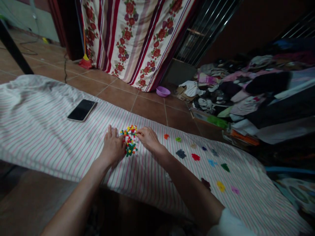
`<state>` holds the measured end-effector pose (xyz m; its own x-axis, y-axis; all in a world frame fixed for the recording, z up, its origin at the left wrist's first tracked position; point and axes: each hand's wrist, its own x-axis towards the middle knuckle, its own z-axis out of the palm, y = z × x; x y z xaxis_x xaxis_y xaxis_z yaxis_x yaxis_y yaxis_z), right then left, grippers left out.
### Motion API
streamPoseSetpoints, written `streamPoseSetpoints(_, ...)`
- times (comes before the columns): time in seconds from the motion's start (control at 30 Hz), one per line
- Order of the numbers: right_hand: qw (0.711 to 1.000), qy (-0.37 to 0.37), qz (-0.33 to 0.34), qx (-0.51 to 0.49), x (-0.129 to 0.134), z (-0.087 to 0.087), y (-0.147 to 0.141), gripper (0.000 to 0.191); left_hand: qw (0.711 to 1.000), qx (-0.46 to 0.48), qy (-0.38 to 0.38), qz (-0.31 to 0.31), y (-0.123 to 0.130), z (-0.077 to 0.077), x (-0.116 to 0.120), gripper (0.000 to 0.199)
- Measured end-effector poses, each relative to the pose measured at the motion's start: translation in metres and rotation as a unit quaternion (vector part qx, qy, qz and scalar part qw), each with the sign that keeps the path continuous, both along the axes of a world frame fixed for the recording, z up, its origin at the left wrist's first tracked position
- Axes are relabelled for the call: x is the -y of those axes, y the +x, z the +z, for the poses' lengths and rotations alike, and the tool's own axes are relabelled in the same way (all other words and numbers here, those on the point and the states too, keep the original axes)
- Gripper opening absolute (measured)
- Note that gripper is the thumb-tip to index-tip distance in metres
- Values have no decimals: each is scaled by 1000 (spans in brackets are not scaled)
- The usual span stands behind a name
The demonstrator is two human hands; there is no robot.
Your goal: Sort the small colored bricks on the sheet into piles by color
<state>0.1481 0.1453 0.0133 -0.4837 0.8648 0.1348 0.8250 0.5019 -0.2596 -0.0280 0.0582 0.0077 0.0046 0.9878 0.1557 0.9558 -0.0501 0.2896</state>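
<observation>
A mixed pile of small coloured pieces in red, yellow, white, green, orange and blue lies on the striped cloth between my two hands. My left hand rests at the pile's left edge, palm down with its fingers apart. At the right edge, my right hand has thumb and fingertips pinched together; whatever is between them is too small to make out. Further right are single-colour heaps, among them an orange heap, a lime green heap, a dark grey heap, a red heap and a yellow heap.
A phone lies on the striped cloth at the left. Beyond it, a floral curtain hangs over the tiled floor, with a purple basin and a red broom nearby. Piled clothes fill the right side.
</observation>
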Motion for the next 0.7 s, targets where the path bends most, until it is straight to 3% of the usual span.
streamPoseSetpoints(0.27,1000,22,-8,-9,5,-2,-16,19,1000,1,13,-11,0,-5,2,42)
streamPoseSetpoints(0.47,999,-4,-33,-2,2,2,-22,17,1000,0,-2,-14,2,-4,-2,42)
streamPoseSetpoints(0.7,990,-47,-48,-126,-5,-5,-20,10,1000,6,2,-27,2,-8,-4,44)
